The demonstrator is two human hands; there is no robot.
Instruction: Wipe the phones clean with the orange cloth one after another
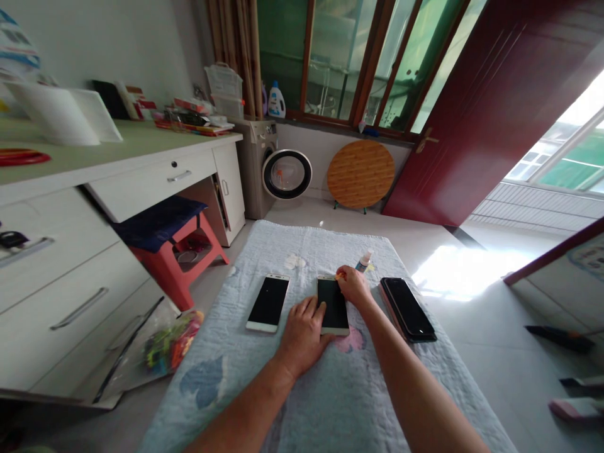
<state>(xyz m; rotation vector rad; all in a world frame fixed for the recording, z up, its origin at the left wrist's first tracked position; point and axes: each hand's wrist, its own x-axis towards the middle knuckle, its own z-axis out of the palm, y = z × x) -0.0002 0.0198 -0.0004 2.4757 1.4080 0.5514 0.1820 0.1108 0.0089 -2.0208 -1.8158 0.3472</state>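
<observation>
A smartphone (pixel 334 307) with a dark screen and pale gold frame lies face up on the cloth-covered table. My left hand (pixel 302 330) holds it by its left side and lower edge, fingers bent against it. At the phone's upper right corner, my right hand (pixel 353 286) pinches a small orange-yellow piece (pixel 339 275), mostly hidden by the fingers, against the screen. A second white-framed phone (pixel 268 303) lies to the left. On the right, a black phone (pixel 409 308) rests on a stack with a pinkish edge. Just beyond my right hand is a small spray bottle (pixel 363 261).
A pale blue quilted cloth (pixel 212 340) covers the table. To the left stand a red stool (pixel 189 251) and a white desk (pixel 160 170). A washing machine (pixel 257 163) with its door open, a round wooden tabletop (pixel 361 173) and a dark red door (pixel 453 113) are beyond.
</observation>
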